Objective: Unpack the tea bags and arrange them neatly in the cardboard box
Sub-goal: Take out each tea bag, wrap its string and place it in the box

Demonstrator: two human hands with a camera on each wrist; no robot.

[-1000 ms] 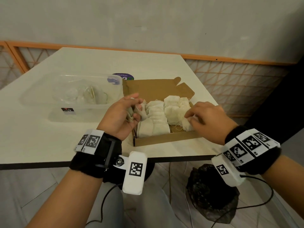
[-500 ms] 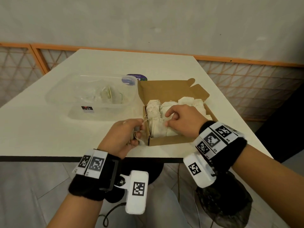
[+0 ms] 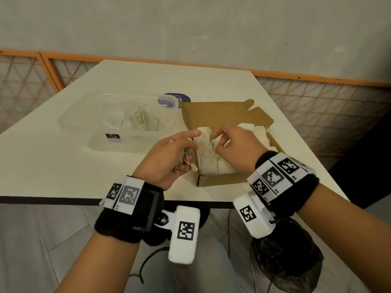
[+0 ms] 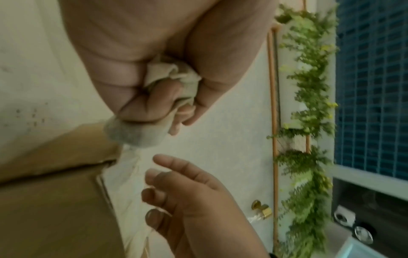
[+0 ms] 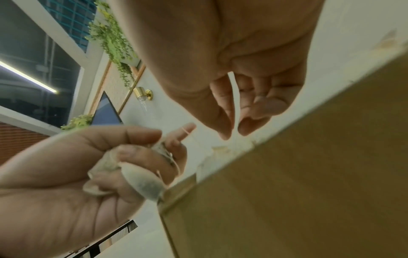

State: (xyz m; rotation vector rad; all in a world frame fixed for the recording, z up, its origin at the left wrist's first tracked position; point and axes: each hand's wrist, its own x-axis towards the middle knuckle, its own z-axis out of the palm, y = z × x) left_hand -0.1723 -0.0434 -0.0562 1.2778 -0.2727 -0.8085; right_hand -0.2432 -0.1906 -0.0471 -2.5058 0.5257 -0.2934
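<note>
An open brown cardboard box [image 3: 222, 179] sits near the table's front edge, with rows of pale tea bags [image 3: 211, 163] lying in it. My left hand [image 3: 188, 153] is at the box's left wall and grips a crumpled tea bag [image 4: 134, 134] with its string; the bag's grey end [image 5: 143, 183] sticks out below the curled fingers. My right hand [image 3: 215, 140] hovers over the left row of bags. Its thumb and forefinger [image 5: 223, 111] are close together with a small gap, and I see nothing held between them.
A clear plastic container [image 3: 118, 119] with a few wrappers stands left of the box, and a round purple-labelled lid [image 3: 177, 97] lies behind it. The table's dark front edge [image 3: 63, 199] runs just before my wrists. A black bag [image 3: 285, 265] sits on the floor below.
My right hand has moved from the box's right side across to the left row, close to my left hand. My left hand keeps its tea bag and has risen to the box's left wall.
</note>
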